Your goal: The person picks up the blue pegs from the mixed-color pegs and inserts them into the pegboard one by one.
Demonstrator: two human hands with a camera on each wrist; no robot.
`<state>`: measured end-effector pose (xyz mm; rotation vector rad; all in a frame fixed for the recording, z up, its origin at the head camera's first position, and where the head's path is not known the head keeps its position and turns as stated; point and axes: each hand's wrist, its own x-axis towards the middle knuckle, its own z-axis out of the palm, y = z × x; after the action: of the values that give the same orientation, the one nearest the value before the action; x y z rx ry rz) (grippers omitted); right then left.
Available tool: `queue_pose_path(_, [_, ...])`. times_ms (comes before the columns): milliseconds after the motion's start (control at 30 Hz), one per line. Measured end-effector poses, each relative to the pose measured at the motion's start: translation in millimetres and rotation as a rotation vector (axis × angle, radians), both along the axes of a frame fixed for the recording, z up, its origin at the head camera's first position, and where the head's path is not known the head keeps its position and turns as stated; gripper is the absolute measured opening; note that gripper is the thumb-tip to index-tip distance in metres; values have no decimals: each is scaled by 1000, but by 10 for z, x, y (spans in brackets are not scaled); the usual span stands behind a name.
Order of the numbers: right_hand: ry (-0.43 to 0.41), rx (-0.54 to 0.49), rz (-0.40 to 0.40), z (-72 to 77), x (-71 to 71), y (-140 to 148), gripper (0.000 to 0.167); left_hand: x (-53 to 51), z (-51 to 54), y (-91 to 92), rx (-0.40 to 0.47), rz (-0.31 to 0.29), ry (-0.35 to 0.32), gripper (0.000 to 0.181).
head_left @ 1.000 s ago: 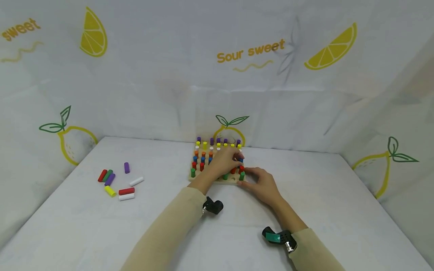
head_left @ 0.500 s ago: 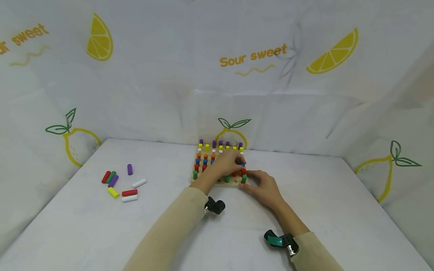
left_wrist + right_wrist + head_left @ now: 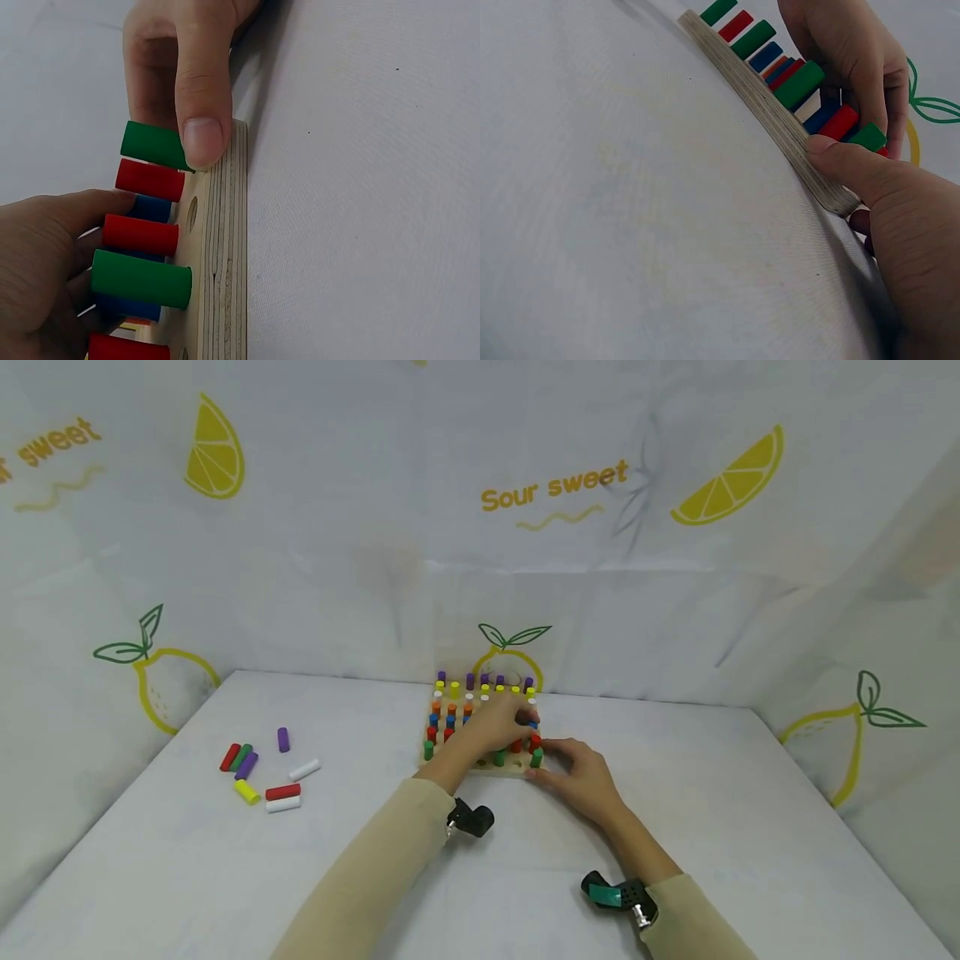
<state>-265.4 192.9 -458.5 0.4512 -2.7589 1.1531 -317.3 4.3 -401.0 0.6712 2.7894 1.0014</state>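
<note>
A wooden pegboard [image 3: 229, 247] carries rows of coloured pegs, purple and yellow at the back, red and green at the front. Across it reaches my left hand [image 3: 493, 727], its fingers and thumb about a blue peg [image 3: 153, 209] near the board's right side. The thumb tip touches that peg in the left wrist view; its other fingertips are partly hidden. My right hand [image 3: 583, 781] grips the front right corner of the board, thumb on the front edge beside a green peg [image 3: 537, 758]. In the right wrist view its fingers curl around the side.
Loose pegs lie on the white-covered table at the left: a yellow peg [image 3: 247, 791], a red peg [image 3: 282, 792], a white peg [image 3: 304, 769], a purple peg [image 3: 282, 740] and several others. Behind the board rises a white cloth backdrop [image 3: 337, 593] with lemon prints.
The head view has shifted slightly. Both hands stay in almost the same place on the board, and the loose pegs lie as before.
</note>
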Motion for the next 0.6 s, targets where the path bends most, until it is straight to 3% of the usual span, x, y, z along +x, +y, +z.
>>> queue_pose_path(233, [-4,-14,21,-2,-18,-54,58,42,65,-146,9,37,-8,23])
queue_pose_path(433, [-2,28,15,27,-39,-7,59,104,184,-323,32,65,81,25])
queue_pose_path(600, [-43,49,-14,28,-10,52,63,195,257,-550,30,138,140,25])
